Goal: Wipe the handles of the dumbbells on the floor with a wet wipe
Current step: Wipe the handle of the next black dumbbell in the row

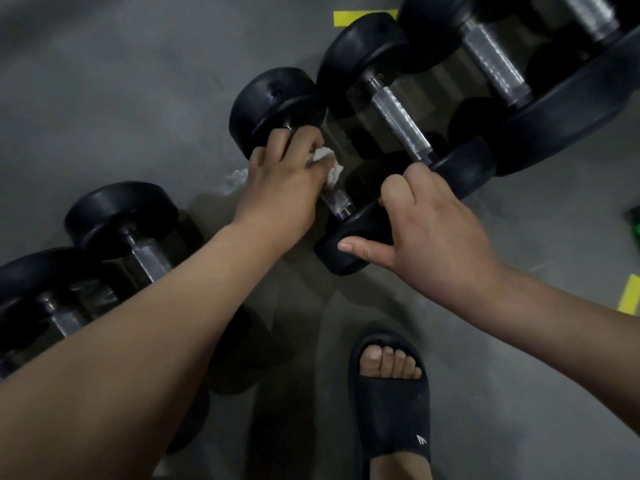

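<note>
On the gym floor [104, 98], the left hand [280, 181] clenches a soft wet wipe [323, 157] round the steel handle [337, 202] of a dumbbell [277, 105]; the right hand [433, 230] grips its near end, likely steadying a heavy, roll-prone weight.

left hand [282, 183] curled round wet wipe [323, 156], arm extended, right hand [433, 233] gripping dumbbell [273, 102], thumb out
</note>
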Action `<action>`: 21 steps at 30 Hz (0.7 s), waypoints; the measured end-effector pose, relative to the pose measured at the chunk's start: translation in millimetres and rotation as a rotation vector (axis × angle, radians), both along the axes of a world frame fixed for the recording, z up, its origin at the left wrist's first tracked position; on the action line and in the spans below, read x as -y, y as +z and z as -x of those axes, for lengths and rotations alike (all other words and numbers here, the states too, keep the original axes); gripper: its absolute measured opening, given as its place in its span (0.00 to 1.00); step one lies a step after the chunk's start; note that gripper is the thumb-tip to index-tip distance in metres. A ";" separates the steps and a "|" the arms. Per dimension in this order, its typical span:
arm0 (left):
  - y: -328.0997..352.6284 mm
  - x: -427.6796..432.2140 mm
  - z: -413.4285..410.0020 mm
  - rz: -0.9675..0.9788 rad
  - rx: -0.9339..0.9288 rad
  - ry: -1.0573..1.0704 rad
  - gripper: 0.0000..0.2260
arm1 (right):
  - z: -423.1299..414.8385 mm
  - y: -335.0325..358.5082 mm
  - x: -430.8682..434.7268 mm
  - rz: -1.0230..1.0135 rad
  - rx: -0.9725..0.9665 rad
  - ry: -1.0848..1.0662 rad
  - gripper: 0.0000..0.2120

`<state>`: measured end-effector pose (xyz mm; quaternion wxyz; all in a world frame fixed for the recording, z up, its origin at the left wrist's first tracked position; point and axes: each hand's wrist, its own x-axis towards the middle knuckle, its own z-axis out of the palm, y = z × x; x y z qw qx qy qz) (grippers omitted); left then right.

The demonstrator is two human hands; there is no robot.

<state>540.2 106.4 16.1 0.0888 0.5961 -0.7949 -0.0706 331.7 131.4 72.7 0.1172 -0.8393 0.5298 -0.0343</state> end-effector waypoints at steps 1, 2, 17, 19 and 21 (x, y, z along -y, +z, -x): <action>-1.4 -0.9 -2.6 0.012 -0.014 -0.027 0.17 | 0.0 -0.5 -0.1 0.002 0.002 0.002 0.33; -2.4 -2.5 -4.9 0.027 -0.031 -0.061 0.18 | -0.2 -1.1 -0.1 0.004 0.005 0.002 0.33; -10.0 3.2 -22.2 0.071 -0.036 -0.454 0.15 | -0.1 -1.3 1.8 -0.019 0.009 0.009 0.32; -11.3 -4.1 -25.0 0.028 0.031 -0.461 0.20 | -0.1 -1.6 2.2 -0.018 0.009 0.015 0.32; -9.4 -12.9 -26.5 0.001 0.114 -0.476 0.23 | -0.8 -1.5 2.3 -0.023 0.007 0.016 0.32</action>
